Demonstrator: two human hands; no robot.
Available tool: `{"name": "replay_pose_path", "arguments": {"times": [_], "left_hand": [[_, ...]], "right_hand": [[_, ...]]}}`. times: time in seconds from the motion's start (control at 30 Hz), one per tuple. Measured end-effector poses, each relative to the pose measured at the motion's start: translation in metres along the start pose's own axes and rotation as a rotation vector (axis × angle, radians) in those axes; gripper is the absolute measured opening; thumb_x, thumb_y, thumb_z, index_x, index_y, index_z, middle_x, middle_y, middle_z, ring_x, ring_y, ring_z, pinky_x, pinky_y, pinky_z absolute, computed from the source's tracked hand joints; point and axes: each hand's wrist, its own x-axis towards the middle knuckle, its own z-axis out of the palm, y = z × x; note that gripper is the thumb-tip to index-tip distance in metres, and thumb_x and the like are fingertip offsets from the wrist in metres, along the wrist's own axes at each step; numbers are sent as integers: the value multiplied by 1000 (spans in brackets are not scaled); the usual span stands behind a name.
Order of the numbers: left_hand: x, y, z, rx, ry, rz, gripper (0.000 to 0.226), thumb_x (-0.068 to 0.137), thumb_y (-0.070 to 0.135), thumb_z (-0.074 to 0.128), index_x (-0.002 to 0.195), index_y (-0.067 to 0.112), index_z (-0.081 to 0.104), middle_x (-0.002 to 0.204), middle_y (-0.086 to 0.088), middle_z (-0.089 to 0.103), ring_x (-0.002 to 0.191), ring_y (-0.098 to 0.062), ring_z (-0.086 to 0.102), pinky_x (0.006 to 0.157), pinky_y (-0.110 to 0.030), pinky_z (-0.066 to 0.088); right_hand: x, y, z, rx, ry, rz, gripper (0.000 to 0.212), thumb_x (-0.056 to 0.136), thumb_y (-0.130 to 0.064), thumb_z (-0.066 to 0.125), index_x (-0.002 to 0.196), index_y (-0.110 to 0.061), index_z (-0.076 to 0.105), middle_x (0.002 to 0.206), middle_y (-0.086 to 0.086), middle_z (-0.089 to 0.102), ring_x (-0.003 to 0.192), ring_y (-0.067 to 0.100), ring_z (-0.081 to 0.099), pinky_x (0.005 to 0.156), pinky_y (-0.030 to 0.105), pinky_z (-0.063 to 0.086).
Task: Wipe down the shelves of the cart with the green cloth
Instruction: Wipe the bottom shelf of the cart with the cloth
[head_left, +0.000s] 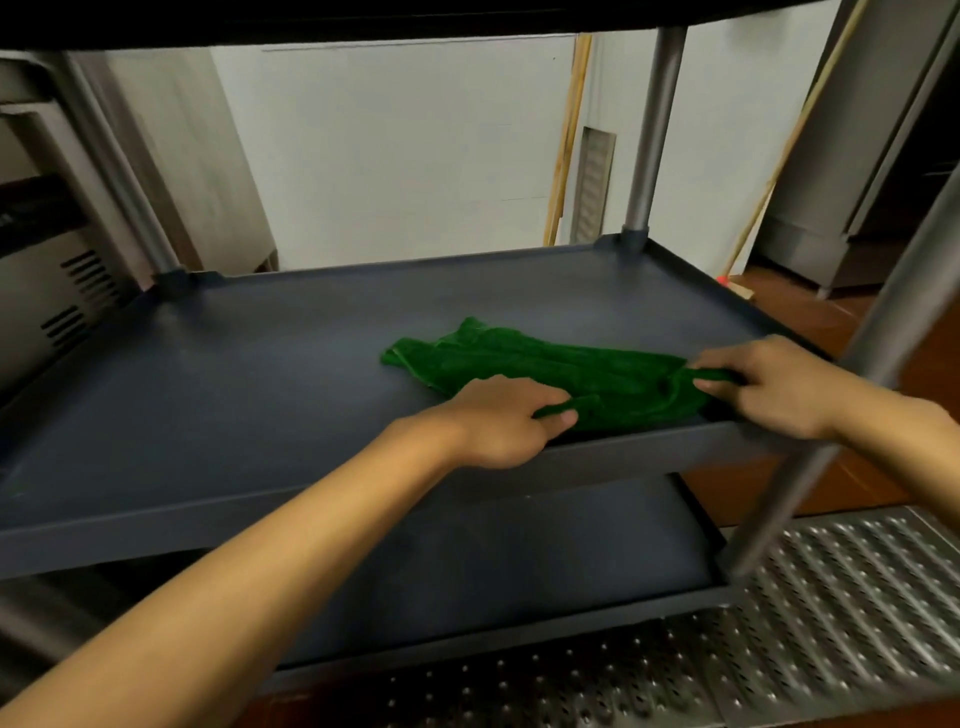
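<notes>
The green cloth (545, 366) lies crumpled on the right half of the cart's dark middle shelf (234, 384), near its front edge. My left hand (498, 421) pinches the cloth's near edge between thumb and fingers. My right hand (774, 387) pinches the cloth's right end close to the front right post. Below, the bottom shelf (519, 566) shows dark and bare. The top shelf (363, 21) crosses the upper edge of the view.
Grey metal posts stand at the back left (124, 171), back right (654, 130) and front right (810, 441) corners. A perforated metal floor plate (805, 623) lies beside the cart. Steel kitchen units stand left and right; wooden sticks (566, 140) lean on the far wall.
</notes>
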Motion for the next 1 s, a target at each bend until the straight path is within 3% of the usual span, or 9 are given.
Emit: {"name": "replay_pose_path", "arguments": {"times": [0.13, 0.27, 0.33, 0.4, 0.53, 0.7, 0.8, 0.9, 1.0], "left_hand": [[17, 38, 7, 5, -9, 66, 46, 104, 50, 35, 145, 31, 46, 152, 1, 46, 140, -25, 40, 107, -33, 32], [23, 55, 16, 64, 22, 145, 43, 104, 49, 34, 139, 30, 52, 146, -1, 53, 134, -28, 47, 103, -37, 36], [18, 47, 18, 40, 55, 156, 30, 104, 48, 35, 108, 31, 60, 120, -3, 66, 115, -28, 57, 87, -36, 39], [6, 33, 18, -12, 91, 160, 30, 104, 46, 38, 82, 31, 50, 86, 4, 60, 94, -24, 57, 76, -33, 35], [-22, -1, 14, -45, 156, 199, 29, 105, 40, 41, 91, 19, 57, 82, -1, 59, 89, -23, 60, 73, -35, 39], [-64, -45, 1, -38, 213, 101, 31, 103, 42, 44, 105, 18, 64, 106, -6, 68, 103, -23, 60, 80, -28, 40], [-96, -71, -6, -71, 229, 57, 29, 103, 41, 43, 87, 22, 59, 85, 3, 65, 88, -19, 62, 75, -33, 42], [-127, -96, -13, -100, 287, 16, 33, 102, 40, 44, 85, 16, 59, 78, 3, 64, 77, -12, 61, 74, -37, 45], [-156, -118, -19, -99, 346, -26, 42, 98, 45, 43, 85, 9, 60, 79, -6, 65, 80, -21, 63, 78, -43, 47]], "right_hand": [[-16, 17, -11, -196, -15, 107, 30, 96, -31, 53, 125, -31, 63, 116, 8, 71, 109, 30, 62, 90, 35, 49], [-24, 25, -23, -66, -33, 128, 18, 86, -48, 59, 101, -42, 68, 108, -4, 71, 98, 20, 63, 89, 36, 49], [-24, 22, -21, 17, -41, 93, 20, 87, -43, 64, 106, -46, 68, 115, -10, 68, 105, 16, 60, 96, 35, 45], [-22, 15, -13, 89, -43, 48, 27, 89, -36, 66, 114, -46, 66, 120, -10, 63, 114, 16, 56, 102, 35, 40], [-13, -11, 5, 266, -24, -34, 25, 86, -38, 67, 111, -43, 69, 116, -15, 65, 112, 7, 58, 97, 27, 37], [3, -59, 19, 334, -83, -132, 33, 78, -54, 63, 110, -45, 70, 119, -21, 64, 113, 1, 56, 100, 26, 40], [18, -91, 30, 331, -107, -196, 27, 86, -49, 65, 112, -44, 70, 121, -23, 62, 112, -4, 53, 87, 9, 36], [33, -127, 44, 330, -126, -275, 27, 90, -47, 62, 115, -40, 71, 119, -23, 64, 109, -5, 55, 85, 9, 37], [46, -164, 57, 349, -127, -342, 26, 91, -44, 62, 114, -36, 72, 111, -23, 65, 103, -5, 58, 86, 13, 40]]}}
